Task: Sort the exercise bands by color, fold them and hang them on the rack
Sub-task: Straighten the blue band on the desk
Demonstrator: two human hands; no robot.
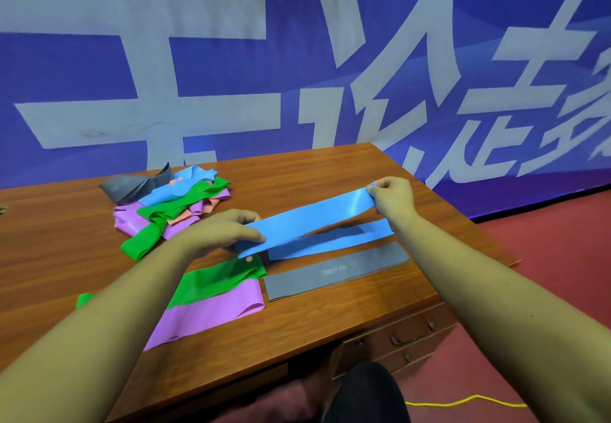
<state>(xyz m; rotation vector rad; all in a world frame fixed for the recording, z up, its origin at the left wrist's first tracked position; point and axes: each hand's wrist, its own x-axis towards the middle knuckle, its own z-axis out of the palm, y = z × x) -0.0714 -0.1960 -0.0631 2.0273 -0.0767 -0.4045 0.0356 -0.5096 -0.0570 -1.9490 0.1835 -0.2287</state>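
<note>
Left hand [228, 229] and right hand [393, 196] each pinch one end of a blue band [310, 221], held taut above the desk [330, 171]. A folded grey band [337, 272] lies near the front edge.

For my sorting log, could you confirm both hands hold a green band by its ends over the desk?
Not quite: in the head view the left hand and right hand hold a blue band by its ends over the desk, not green.
</note>
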